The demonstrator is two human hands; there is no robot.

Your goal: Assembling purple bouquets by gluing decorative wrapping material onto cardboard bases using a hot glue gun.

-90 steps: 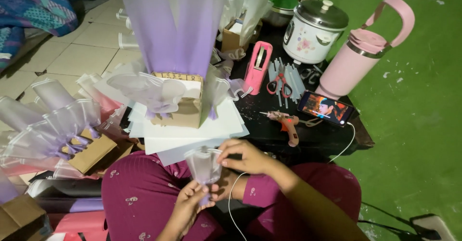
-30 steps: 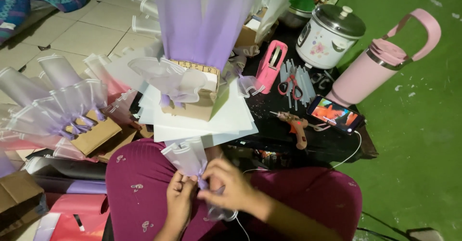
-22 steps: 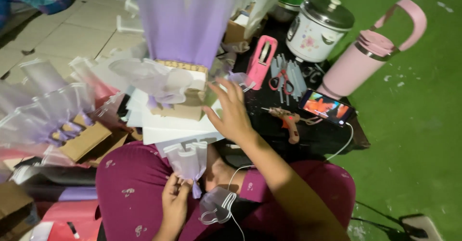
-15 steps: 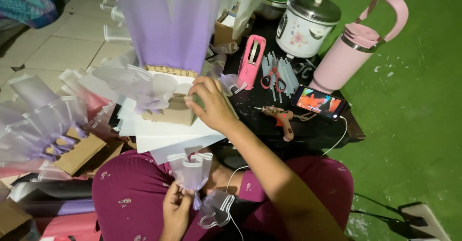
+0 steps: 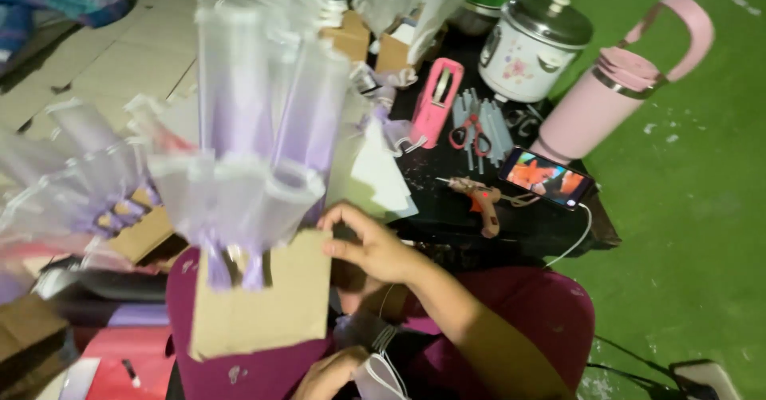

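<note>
Nearest the camera, the left hand (image 5: 331, 374) sits low over the lap w/ a small pale folded bit of sheer fabric (image 5: 375, 378) just right of its fingers; grip looks loosely curled, but whether it truly pinches the piece I can't tell; edge of frame cuts it off. Just above, the right hand (image 5: 375, 248) has its grip closed on the right edge of the flat brown cardboard panel (image 5: 263, 300), thumb on the front face, fingers over the top corner; the panel stands roughly upright on the magenta-clad lap (image 5: 519, 312), extending left and down from that grip. Out of the panel's top, up-left of the right grip, rise the lilac-and-white sheer fabric rolls (image 5: 255, 136), long axis near vertical, leaning slightly away; right hand is the nearer one by far, left well below. Farther right of the grip, on the dark low bench (image 5: 519, 224): orange glue gun (image 5: 483, 200), lit phone (image 5: 546, 178), scissors (image 5: 471, 132), pink tumbler (image 5: 618, 89), white rice cooker (image 5: 531, 45).
</note>
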